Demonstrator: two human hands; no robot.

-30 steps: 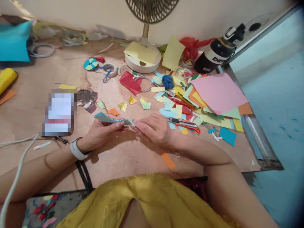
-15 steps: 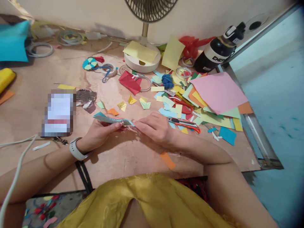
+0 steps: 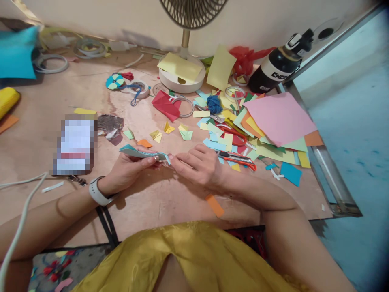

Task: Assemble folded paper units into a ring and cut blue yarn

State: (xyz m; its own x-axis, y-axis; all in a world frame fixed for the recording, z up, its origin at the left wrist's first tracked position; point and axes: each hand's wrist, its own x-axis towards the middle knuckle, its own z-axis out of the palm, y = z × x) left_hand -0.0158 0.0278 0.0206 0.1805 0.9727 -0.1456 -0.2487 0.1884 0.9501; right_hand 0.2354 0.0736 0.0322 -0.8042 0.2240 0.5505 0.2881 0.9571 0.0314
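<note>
A folded light-blue paper (image 3: pixel 139 153) is held low over the table, seen nearly edge-on. My left hand (image 3: pixel 133 164) grips its middle, thumb on the near side and fingers behind. My right hand (image 3: pixel 196 164) pinches the paper's right end between thumb and fingertips, the other fingers curled. Several small folded paper pieces, among them a yellow one (image 3: pixel 169 127) and a pale green one (image 3: pixel 185 132), lie just beyond the hands. An orange scrap (image 3: pixel 144 143) rests right behind the blue paper. Close to my right hand lies an orange box cutter (image 3: pixel 237 158).
A phone (image 3: pixel 75 144) with a white cable lies at left. Coloured sheets topped by a pink one (image 3: pixel 281 117) are piled at right, near red-handled scissors (image 3: pixel 235 136). A fan (image 3: pixel 182 81) and a black bottle (image 3: pixel 273 69) stand at the back.
My right hand has shifted very slightly at the paper's right end, which is bent a little more downward. My left hand stays in place.
</note>
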